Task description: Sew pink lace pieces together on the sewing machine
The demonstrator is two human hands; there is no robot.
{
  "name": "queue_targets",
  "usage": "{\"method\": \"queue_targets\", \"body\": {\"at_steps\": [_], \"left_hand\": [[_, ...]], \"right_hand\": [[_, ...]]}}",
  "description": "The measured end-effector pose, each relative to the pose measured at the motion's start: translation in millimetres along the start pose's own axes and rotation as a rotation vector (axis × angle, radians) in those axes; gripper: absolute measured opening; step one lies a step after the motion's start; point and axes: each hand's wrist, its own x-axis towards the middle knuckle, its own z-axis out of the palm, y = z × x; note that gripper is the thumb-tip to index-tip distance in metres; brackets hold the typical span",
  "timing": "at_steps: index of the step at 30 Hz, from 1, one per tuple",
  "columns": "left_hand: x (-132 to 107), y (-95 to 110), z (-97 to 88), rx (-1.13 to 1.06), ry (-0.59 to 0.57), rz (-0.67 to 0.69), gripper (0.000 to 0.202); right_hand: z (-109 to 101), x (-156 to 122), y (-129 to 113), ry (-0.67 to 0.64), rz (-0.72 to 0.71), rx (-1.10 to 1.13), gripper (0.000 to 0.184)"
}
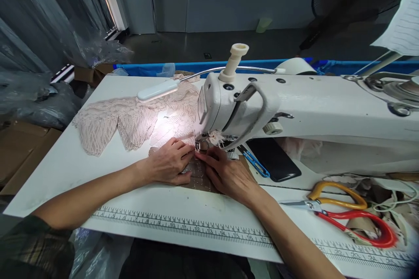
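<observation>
Pale pink lace fabric (134, 115) lies across the sewing table to the left of the sewing machine (242, 100), partly lit by the machine's lamp. My left hand (172, 161) presses and grips the fabric's near edge just left of the presser foot (202, 145), fingers curled together. On the other side, my right hand (225, 172) pinches the fabric close to the foot with thumb and forefinger. The two hands' fingertips nearly meet in front of the needle area, which they partly hide. Below them shows a brown, clear-covered patch (197, 176) of the machine bed.
A black phone (274, 160) and blue thread snips (255, 162) lie under the machine arm. Scissors with orange and red handles (350, 209) rest at right beside fabric scraps (386, 213). A ruler strip (183, 226) runs along the front edge. The lamp (159, 91) hangs over the fabric.
</observation>
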Motion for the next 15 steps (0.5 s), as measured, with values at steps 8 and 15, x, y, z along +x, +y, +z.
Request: {"method": "queue_targets", "body": {"at_steps": [8, 15], "left_hand": [[3.4, -5.4, -4.2, -0.063, -0.057, -0.040, 0.041], [5.0, -10.2, -2.4, -0.062, -0.045, -0.043, 0.048]], "right_hand": [[0.7, 4.0, -5.6, -0.043, 0.035, -0.163, 0.043], [2.3, 1.7, -0.8, -0.012, 0.108, 0.014, 0.039]]}}
